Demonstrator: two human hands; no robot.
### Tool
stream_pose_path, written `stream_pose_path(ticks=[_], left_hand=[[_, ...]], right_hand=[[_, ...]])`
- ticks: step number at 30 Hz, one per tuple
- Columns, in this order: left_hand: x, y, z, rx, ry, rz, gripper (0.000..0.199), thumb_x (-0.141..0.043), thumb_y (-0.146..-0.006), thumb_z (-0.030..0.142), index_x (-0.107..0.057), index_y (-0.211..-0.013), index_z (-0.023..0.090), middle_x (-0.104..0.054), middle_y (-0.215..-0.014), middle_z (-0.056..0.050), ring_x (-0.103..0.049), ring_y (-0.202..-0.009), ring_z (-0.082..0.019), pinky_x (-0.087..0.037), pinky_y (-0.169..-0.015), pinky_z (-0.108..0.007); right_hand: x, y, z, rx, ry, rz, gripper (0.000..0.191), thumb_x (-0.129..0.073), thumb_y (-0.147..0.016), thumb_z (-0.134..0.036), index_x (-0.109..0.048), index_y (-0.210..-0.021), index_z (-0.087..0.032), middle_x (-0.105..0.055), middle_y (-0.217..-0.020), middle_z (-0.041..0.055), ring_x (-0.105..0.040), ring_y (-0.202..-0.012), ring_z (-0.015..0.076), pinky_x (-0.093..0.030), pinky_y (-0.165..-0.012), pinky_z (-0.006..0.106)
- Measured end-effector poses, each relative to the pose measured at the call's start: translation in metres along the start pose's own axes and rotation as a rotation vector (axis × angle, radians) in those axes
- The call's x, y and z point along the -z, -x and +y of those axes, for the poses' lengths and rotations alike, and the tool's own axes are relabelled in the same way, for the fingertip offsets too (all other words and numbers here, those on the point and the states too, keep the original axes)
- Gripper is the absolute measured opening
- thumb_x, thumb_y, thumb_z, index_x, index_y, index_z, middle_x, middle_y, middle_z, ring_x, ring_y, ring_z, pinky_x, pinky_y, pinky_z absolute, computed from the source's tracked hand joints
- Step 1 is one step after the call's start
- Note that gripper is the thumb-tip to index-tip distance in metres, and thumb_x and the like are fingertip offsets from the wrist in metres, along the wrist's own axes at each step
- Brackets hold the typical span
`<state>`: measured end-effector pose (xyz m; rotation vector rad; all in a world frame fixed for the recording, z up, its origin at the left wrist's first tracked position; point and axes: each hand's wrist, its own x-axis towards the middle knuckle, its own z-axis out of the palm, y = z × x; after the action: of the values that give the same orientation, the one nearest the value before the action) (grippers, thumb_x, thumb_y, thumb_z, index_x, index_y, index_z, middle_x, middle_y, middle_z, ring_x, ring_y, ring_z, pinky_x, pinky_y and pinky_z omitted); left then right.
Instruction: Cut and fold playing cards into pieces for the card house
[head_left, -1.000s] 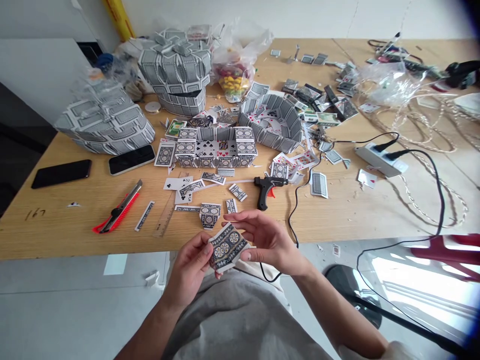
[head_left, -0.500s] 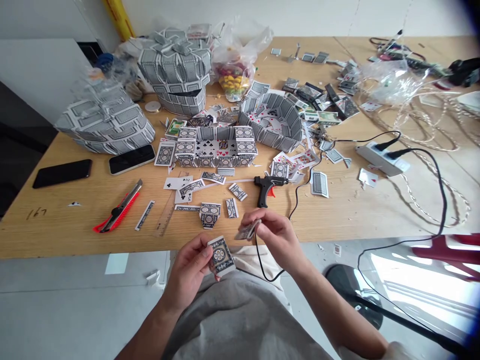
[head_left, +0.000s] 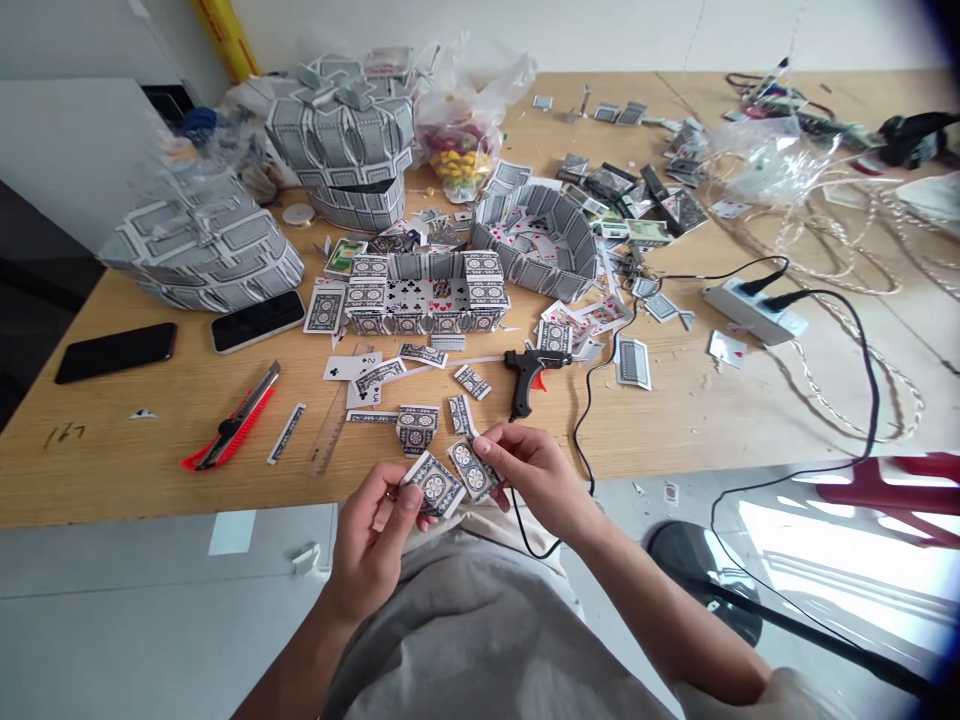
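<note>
Between thumb and fingers, my left hand (head_left: 379, 535) pinches a folded playing card piece (head_left: 435, 484) with a dark patterned back. My right hand (head_left: 529, 470) grips a second patterned card piece (head_left: 472, 470), held close beside the first, just off the table's front edge. Whether the two pieces touch I cannot tell. Beyond them on the table lie a small folded card shape (head_left: 417, 428) and a narrow card strip (head_left: 460, 415). A black glue gun (head_left: 529, 378) with a red trigger rests past my right hand. Behind these stands an open box made of cards (head_left: 427, 295).
A red utility knife (head_left: 234, 415), a clear ruler (head_left: 328, 440) and two phones (head_left: 116, 352) lie at left. Large card-built containers (head_left: 337, 140) stand behind, beside a hexagonal card tray (head_left: 536, 240). A power strip (head_left: 754, 310) and cords occupy the right.
Both card pieces have come closer together. My right hand has moved down and turned its piece so the patterned face shows; my left hand has tilted its own piece. The view has shifted slightly.
</note>
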<state>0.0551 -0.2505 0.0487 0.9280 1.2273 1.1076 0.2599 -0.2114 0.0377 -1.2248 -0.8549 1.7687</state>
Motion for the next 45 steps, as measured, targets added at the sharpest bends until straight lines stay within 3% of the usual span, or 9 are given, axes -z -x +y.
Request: stream_pose_path(ticks=[8, 16, 21, 28, 31, 34, 39, 43, 45], left_hand=[[0.003, -0.002, -0.002, 0.084, -0.039, -0.159, 0.038, -0.075, -0.098, 0.054, -0.068, -0.085, 0.019, -0.071, -0.075, -0.003, -0.061, -0.068, -0.017, -0.051, -0.069, -0.027], [0.026, -0.011, -0.006, 0.056, -0.227, -0.368, 0.037, -0.062, -0.107, 0.051, -0.066, -0.087, 0.02, -0.073, -0.08, -0.005, -0.066, -0.071, -0.017, -0.05, -0.07, -0.027], [0.031, -0.013, -0.005, 0.019, -0.277, -0.398, 0.036, -0.06, -0.109, 0.048, -0.065, -0.087, 0.02, -0.071, -0.079, -0.003, -0.066, -0.068, -0.015, -0.052, -0.067, -0.026], [0.027, -0.013, -0.016, -0.049, -0.275, -0.366, 0.028, -0.06, -0.111, 0.042, -0.064, -0.093, 0.02, -0.072, -0.079, 0.0, -0.069, -0.071, -0.013, -0.053, -0.072, -0.023], [0.026, -0.012, -0.022, -0.112, -0.26, -0.326, 0.025, -0.061, -0.11, 0.039, -0.065, -0.095, 0.02, -0.073, -0.084, 0.0, -0.07, -0.074, -0.014, -0.054, -0.072, -0.023], [0.028, -0.011, -0.026, -0.152, -0.276, -0.294, 0.02, -0.063, -0.109, 0.036, -0.067, -0.096, 0.02, -0.074, -0.09, -0.001, -0.07, -0.079, -0.013, -0.053, -0.074, -0.022], [0.03, -0.011, -0.031, -0.23, -0.263, -0.303, 0.009, -0.069, -0.105, 0.028, -0.071, -0.113, 0.022, -0.075, -0.113, -0.005, -0.072, -0.1, -0.017, -0.056, -0.092, -0.026], [0.031, -0.015, -0.027, -0.319, -0.141, -0.277, 0.061, -0.08, -0.096, 0.025, -0.057, -0.153, 0.029, -0.062, -0.152, -0.013, -0.066, -0.133, -0.027, -0.056, -0.112, -0.037], [0.034, -0.017, -0.024, -0.342, -0.153, -0.334, 0.066, -0.08, -0.096, 0.022, -0.056, -0.157, 0.029, -0.055, -0.161, -0.015, -0.06, -0.144, -0.032, -0.053, -0.118, -0.043]], right_hand=[[-0.005, -0.001, 0.002, 0.056, 0.008, 0.004, 0.048, -0.091, -0.08, -0.063, -0.074, -0.08, -0.018, -0.067, -0.065, -0.0009, -0.057, -0.048, 0.0109, -0.05, -0.041, 0.023], [-0.009, 0.0, 0.006, 0.125, 0.118, 0.094, 0.045, -0.09, -0.082, -0.061, -0.079, -0.087, -0.018, -0.067, -0.062, 0.0, -0.057, -0.046, 0.0119, -0.048, -0.041, 0.024], [-0.011, 0.001, 0.007, 0.132, 0.136, 0.109, 0.046, -0.09, -0.081, -0.061, -0.081, -0.089, -0.017, -0.066, -0.061, 0.0001, -0.055, -0.045, 0.0114, -0.045, -0.04, 0.024], [-0.011, 0.007, 0.008, 0.247, 0.338, 0.047, 0.047, -0.082, -0.095, -0.055, -0.083, -0.124, -0.019, -0.074, -0.08, 0.003, -0.06, -0.059, 0.0118, -0.05, -0.053, 0.024], [-0.006, 0.012, 0.005, 0.363, 0.507, -0.047, 0.074, -0.095, -0.082, -0.053, -0.072, -0.146, -0.024, -0.076, -0.098, 0.0039, -0.062, -0.074, 0.0146, -0.054, -0.067, 0.027], [-0.001, 0.016, 0.001, 0.359, 0.634, -0.123, 0.099, -0.103, -0.071, -0.05, -0.06, -0.156, -0.024, -0.077, -0.114, 0.0055, -0.061, -0.078, 0.0158, -0.057, -0.074, 0.032], [-0.001, 0.019, -0.001, 0.284, 0.657, -0.139, 0.081, -0.095, -0.082, -0.039, -0.058, -0.152, -0.023, -0.078, -0.116, 0.0059, -0.067, -0.083, 0.0176, -0.059, -0.081, 0.036], [-0.003, 0.018, 0.0, 0.387, 0.582, -0.197, 0.073, -0.096, -0.082, -0.036, -0.065, -0.147, -0.025, -0.07, -0.137, 0.0106, -0.07, -0.108, 0.0224, -0.062, -0.085, 0.034], [-0.003, 0.017, 0.001, 0.454, 0.56, -0.214, 0.07, -0.096, -0.083, -0.036, -0.067, -0.146, -0.027, -0.064, -0.141, 0.0109, -0.069, -0.114, 0.0226, -0.063, -0.088, 0.033]])
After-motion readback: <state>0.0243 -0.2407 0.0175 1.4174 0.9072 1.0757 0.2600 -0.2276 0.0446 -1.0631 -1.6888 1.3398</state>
